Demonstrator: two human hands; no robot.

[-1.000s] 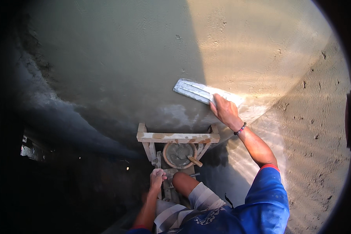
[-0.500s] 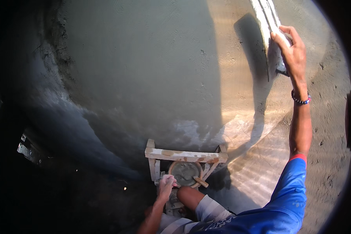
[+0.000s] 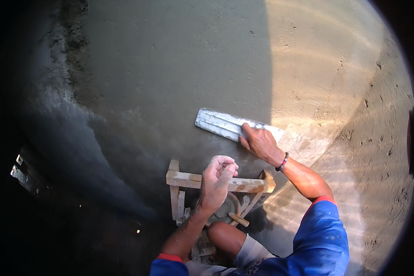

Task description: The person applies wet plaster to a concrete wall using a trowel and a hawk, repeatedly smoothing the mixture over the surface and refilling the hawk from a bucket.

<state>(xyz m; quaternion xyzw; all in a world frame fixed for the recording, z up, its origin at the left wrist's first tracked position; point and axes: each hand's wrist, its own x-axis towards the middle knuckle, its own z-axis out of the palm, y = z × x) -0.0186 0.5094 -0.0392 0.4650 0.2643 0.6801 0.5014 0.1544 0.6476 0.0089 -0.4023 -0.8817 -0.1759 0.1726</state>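
A long, pale plastering float with lengthwise ridges lies close to the grey plastered wall. My right hand grips it near its right end, the fingers closed and partly hidden behind the hand. Lower and to the left, my left hand is raised in front of a wooden trestle. Its fingers are curled in toward the thumb and whitened with plaster; whatever they may hold is hidden. Beneath the trestle's bar sits a round bucket of wet mortar, partly covered by my left arm. A wooden handle sticks out over its rim.
The wooden trestle stands between me and the wall's foot. Sunlight falls on the plaster at the right, where the surface curves away. A rough broken edge runs down the left side. The lower left is dark.
My right hand has brought the float down and left from the upper right, turning it from steep to nearly level. My left hand has risen from beside the bucket to above the trestle bar.
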